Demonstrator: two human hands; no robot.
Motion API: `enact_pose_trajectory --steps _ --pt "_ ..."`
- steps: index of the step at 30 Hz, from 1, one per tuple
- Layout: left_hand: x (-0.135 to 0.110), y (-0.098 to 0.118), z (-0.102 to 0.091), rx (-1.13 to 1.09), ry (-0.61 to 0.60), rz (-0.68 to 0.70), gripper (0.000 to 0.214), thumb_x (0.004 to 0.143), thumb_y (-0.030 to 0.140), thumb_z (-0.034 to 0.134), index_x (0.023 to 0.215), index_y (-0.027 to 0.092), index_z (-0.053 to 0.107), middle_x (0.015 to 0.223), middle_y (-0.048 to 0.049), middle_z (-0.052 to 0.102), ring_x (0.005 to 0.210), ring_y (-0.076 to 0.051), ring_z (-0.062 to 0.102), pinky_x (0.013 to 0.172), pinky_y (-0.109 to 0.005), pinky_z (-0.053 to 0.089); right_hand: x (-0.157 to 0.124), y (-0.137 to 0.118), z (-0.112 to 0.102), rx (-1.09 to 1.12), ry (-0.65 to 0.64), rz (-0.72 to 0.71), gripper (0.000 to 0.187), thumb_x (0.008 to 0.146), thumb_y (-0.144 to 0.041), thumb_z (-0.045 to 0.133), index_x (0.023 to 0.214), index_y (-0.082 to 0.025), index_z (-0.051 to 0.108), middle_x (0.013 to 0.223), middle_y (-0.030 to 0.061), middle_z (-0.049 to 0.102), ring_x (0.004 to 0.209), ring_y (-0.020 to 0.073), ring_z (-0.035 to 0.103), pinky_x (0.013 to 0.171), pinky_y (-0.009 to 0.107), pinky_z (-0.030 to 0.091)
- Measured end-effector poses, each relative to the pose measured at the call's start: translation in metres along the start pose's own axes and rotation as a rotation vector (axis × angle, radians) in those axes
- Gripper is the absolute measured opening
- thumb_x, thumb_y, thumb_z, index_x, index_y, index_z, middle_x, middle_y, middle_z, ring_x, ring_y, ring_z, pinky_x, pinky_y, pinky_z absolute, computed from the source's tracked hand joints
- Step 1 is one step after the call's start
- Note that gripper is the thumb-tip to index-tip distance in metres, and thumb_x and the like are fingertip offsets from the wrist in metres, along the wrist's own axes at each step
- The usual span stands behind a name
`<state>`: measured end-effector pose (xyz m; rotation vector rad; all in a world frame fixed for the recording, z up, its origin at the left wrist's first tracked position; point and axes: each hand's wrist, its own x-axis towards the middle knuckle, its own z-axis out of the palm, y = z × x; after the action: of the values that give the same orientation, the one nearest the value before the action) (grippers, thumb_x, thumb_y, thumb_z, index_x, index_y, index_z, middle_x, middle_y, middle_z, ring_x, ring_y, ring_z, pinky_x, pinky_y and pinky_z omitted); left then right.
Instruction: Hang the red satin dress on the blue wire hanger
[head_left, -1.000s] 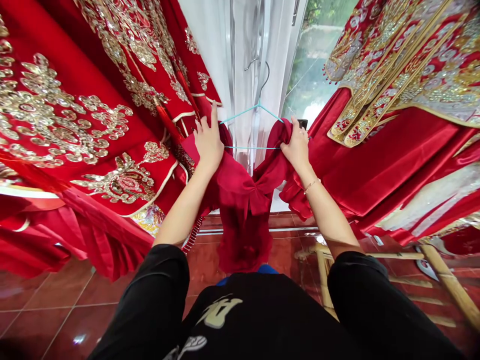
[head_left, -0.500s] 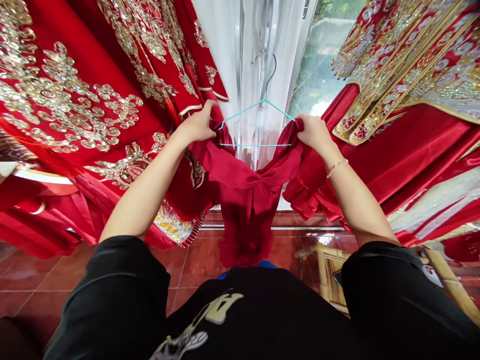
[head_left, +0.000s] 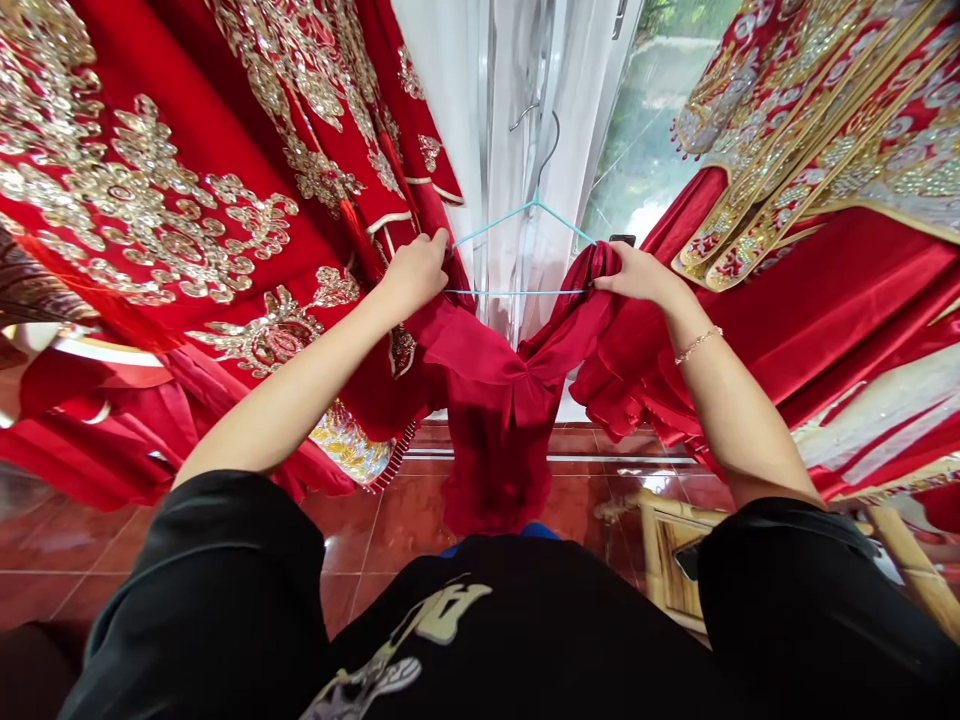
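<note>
A thin blue wire hanger [head_left: 517,292] carries the red garment [head_left: 495,400], whose cloth is bunched over both ends of the bar and sags between them. Below, the glossy red-tiled floor [head_left: 390,525] bears a bamboo chair [head_left: 660,545] at the right.

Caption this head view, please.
Left hand and right hand grip a red garment on a teal hanger, between embroidered robes.

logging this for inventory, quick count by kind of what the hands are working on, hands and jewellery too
teal hanger: 1
plain red garment: 1
hands: 2, left hand and right hand, each gripping the garment at one end of the hanger
bracelet: 1, on the right wrist
total: 5
</note>
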<state>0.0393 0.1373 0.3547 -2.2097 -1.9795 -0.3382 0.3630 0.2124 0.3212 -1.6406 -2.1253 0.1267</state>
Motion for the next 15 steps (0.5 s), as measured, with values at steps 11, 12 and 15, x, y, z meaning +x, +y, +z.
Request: enact_pose_trajectory --steps 11,12,15 --pt "0.008 -0.009 0.018 -0.226 0.144 -0.044 0.051 0.080 0.010 0.055 0.131 0.015 0.048 0.129 -0.0201 0.058 0.113 -0.035 0.060 0.097 -0.049 0.047 -0.009 -0.008 0.017 -0.209 0.218 0.092 0.036 0.082 -0.016 0.054 0.118 -0.016 0.059 0.100 0.0168 0.066 0.093 0.0329 0.059 0.079 0.044 0.045" --pt "0.008 -0.011 0.018 -0.236 0.141 -0.039 0.052 0.079 0.010 0.056 0.130 0.015 0.048 0.129 -0.0194 0.059 0.114 -0.034 0.059 0.096 -0.048 0.048 -0.009 -0.008 0.015 -0.217 0.220 0.088 0.034 0.084 -0.017 0.053 0.117 -0.016 0.059 0.100 0.0165 0.065 0.092 0.0320 0.059 0.078 0.043 0.044" --pt "0.007 -0.014 0.017 -0.255 0.145 -0.045 0.052 0.078 0.009 0.057 0.128 0.017 0.048 0.127 -0.0166 0.060 0.115 -0.032 0.059 0.097 -0.044 0.048 -0.011 -0.011 0.011 -0.261 0.215 0.092 0.032 0.087 -0.016 0.051 0.118 -0.014 0.058 0.105 0.0195 0.065 0.094 0.0315 0.059 0.078 0.043 0.044"
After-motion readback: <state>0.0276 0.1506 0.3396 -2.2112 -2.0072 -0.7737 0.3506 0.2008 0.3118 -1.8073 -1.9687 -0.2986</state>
